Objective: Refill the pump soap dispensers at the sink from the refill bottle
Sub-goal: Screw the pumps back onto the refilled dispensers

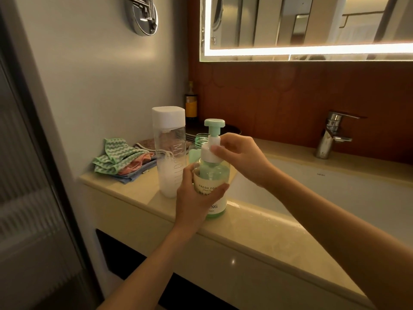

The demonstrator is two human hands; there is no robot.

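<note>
My left hand grips the green dispenser standing on the table by the sink, my right hand pinches its white pump collar, so I seem mid-twist; next calls for steady turning, the capped refill bottle just beside

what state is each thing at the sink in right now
pump dispenser, upright, pump seated in its neck
refill bottle, upright, capped, partly full
second green bottle, neck open, no pump
faucet, no water running
mirror light, lit
cloths, heaped in a pile
left hand, grips the dispenser body
right hand, pinches the white pump collar
</note>
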